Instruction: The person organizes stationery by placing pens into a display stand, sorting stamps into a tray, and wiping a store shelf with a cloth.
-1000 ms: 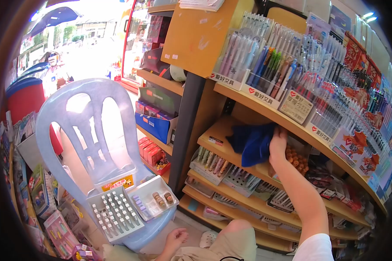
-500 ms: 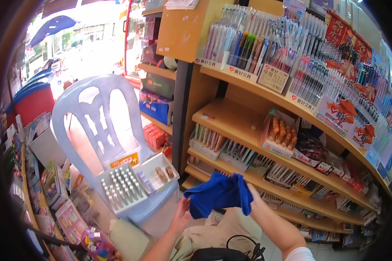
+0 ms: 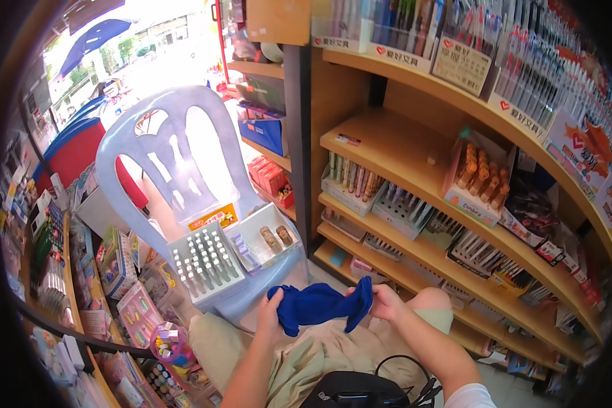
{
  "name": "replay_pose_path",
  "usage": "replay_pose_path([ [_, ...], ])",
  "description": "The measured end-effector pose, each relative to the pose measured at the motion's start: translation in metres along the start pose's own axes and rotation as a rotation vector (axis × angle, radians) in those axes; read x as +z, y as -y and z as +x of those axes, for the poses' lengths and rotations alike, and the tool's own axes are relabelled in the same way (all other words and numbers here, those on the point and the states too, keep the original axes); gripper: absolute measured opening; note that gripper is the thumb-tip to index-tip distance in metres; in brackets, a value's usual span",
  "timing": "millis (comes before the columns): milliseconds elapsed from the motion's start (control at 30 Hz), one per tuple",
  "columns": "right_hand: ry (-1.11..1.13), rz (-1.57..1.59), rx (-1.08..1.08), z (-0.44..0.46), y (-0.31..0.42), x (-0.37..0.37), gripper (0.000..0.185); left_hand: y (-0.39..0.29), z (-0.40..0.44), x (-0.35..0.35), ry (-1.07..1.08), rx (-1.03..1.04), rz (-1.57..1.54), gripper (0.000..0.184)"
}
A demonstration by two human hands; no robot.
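A dark blue cloth (image 3: 316, 306) is stretched between my two hands, low over my lap. My left hand (image 3: 269, 314) grips its left end, thumb on top. At the other end my right hand (image 3: 385, 301) pinches a bunched fold that stands up. Just beyond the cloth is a pale blue plastic chair (image 3: 177, 136). On its seat sit a display tray (image 3: 204, 262) with rows of white-capped pens and a white box (image 3: 264, 234) holding a few brown and purple items.
Wooden shelves (image 3: 387, 139) on the right hold many pens, and a box of orange-topped pens (image 3: 481, 173). Crowded stationery racks stand on the left, with a pink tub (image 3: 171, 345) near my knee. A black bag (image 3: 353, 391) with a cable rests on my lap.
Both hands have brought the blue cloth lower, toward my lap, and it is now bunched lengthwise. My view has tilted down, showing more of my legs.
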State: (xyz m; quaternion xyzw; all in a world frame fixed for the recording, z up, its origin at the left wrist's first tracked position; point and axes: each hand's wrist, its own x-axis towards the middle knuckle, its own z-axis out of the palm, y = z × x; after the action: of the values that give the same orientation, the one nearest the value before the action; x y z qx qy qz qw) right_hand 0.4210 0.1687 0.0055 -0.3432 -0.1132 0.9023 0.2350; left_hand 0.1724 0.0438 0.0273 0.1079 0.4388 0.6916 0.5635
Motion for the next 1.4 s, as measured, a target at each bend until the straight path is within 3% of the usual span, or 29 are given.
replay_pose_path([
  [167,0.152,-0.092,-0.093,0.001,-0.001,-0.028,0.02,0.023,0.018,-0.016,-0.027,-0.166,-0.225,0.026],
  [200,0.128,-0.22,-0.185,-0.006,-0.001,-0.02,0.017,0.024,0.018,-0.014,-0.037,-0.154,-0.24,0.027],
  [300,0.17,-0.276,-0.199,-0.019,0.002,-0.02,0.005,0.027,0.02,0.0,-0.036,-0.137,-0.282,0.032],
  [400,0.232,-0.344,-0.175,-0.023,-0.001,-0.034,0.006,0.035,0.02,0.005,0.012,-0.163,-0.326,0.035],
  [533,0.225,-0.556,-0.125,-0.036,-0.008,-0.051,0.022,0.053,0.012,0.022,0.077,-0.235,-0.31,0.032],
  [733,0.285,-0.83,-0.119,-0.051,-0.023,-0.058,0.046,0.072,-0.013,0.042,0.323,-0.176,0.025,0.022],
  [833,0.254,-0.663,-0.081,-0.05,-0.03,-0.051,0.046,0.075,-0.023,0.055,0.4,-0.186,0.108,0.017],
  [867,0.192,-0.504,-0.044,-0.049,-0.03,-0.048,0.038,0.078,-0.026,0.056,0.408,-0.197,0.087,0.017],
  [967,0.136,-0.435,-0.218,-0.035,-0.035,-0.05,0.032,0.077,-0.028,0.052,0.389,-0.169,-0.006,0.014],
  [1000,0.082,-0.391,-0.257,-0.033,-0.035,-0.047,0.022,0.074,-0.027,0.051,0.357,-0.13,-0.053,0.015],
  [1100,0.142,-0.19,-0.36,-0.03,-0.025,-0.039,0.018,0.059,-0.028,0.054,0.324,-0.027,-0.133,0.017],
  [1167,0.156,-0.122,-0.411,-0.032,-0.021,-0.027,0.023,0.051,-0.031,0.055,0.277,0.02,-0.187,0.018],
  [1267,0.184,-0.066,-0.429,-0.026,-0.024,-0.019,0.03,0.052,-0.03,0.046,0.26,0.016,-0.364,0.033],
  [1367,0.078,-0.486,-0.279,-0.015,-0.042,-0.02,0.03,0.046,-0.02,0.044,0.304,0.062,-0.439,0.04],
  [1400,0.147,-0.722,-0.229,-0.011,-0.05,-0.023,0.03,0.042,-0.016,0.044,0.334,0.083,-0.438,0.042],
])
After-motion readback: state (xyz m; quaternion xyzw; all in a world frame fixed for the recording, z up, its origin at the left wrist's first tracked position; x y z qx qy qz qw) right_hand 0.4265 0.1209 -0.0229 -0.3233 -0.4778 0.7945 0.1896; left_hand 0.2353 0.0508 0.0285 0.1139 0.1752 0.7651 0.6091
